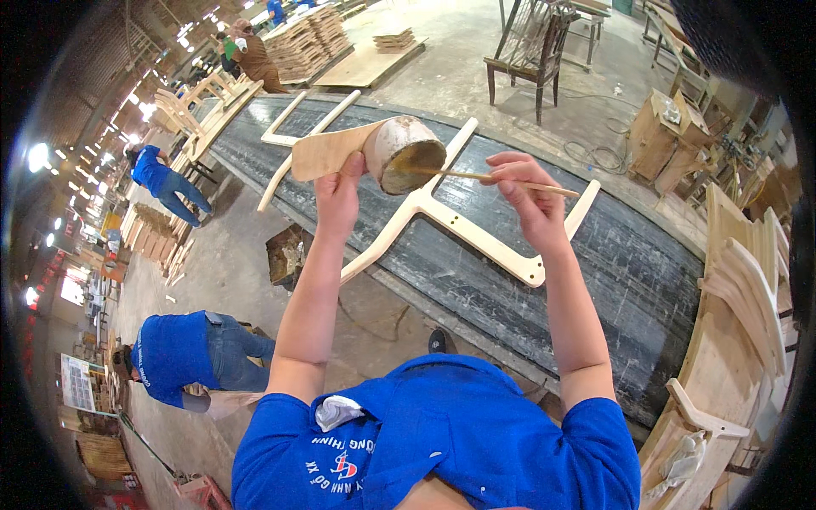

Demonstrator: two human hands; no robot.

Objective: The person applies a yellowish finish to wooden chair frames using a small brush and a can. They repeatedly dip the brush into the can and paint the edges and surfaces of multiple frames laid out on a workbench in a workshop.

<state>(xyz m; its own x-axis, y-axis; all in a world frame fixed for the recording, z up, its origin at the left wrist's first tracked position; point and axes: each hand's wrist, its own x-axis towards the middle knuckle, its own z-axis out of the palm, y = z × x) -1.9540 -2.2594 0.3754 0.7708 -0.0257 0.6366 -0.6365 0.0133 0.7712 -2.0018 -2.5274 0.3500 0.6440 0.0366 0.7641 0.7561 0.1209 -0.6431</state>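
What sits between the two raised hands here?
In the head view, a pale round pot on a wooden paddle, held by the left hand; the right hand pokes a thin stick into it.

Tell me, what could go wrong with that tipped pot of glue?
The pot lies tilted on its side in the left hand, mouth toward the stick in the right hand. Glue might drip onto the dark bench or the pale wooden frame below. The flat board held with it might slip.

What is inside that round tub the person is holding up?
The tub is tipped toward the camera. Its inner wall is smeared yellowish-brown, and a thin wooden stick, held in the right hand, reaches into it. How much is left at the bottom cannot be seen.
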